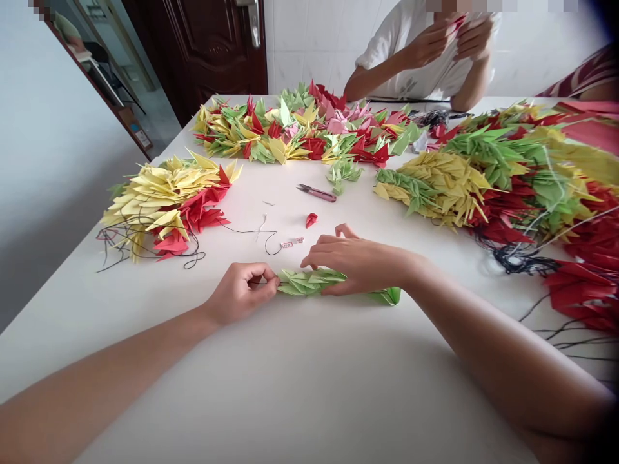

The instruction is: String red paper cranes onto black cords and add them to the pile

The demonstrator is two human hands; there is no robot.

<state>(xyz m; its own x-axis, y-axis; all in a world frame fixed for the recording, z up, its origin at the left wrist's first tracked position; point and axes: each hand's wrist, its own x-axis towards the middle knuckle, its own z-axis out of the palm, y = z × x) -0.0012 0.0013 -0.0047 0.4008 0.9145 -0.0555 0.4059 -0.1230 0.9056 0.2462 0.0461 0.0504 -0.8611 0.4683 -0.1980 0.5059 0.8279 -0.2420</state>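
A short strand of green folded paper cranes (309,281) lies on the white table in front of me. At its left end my left hand (246,290) is closed, with thumb and index finger pinching a thin dark string. My right hand (358,261) lies palm down across the strand, its fingers apart and bent, and hides part of the paper. Whether its thumb presses on the cranes I cannot tell. Just beyond the hands are a small red folded paper piece (312,220), pink-handled thread snips (316,193) and small printed tags (292,243).
A yellow and red crane bundle (164,200) with loose black thread lies at the left. A multicoloured pile (300,129) spans the back. More bundles (449,187) and tangled black cord (520,258) fill the right. Across the table, a person (416,58) holds red paper.
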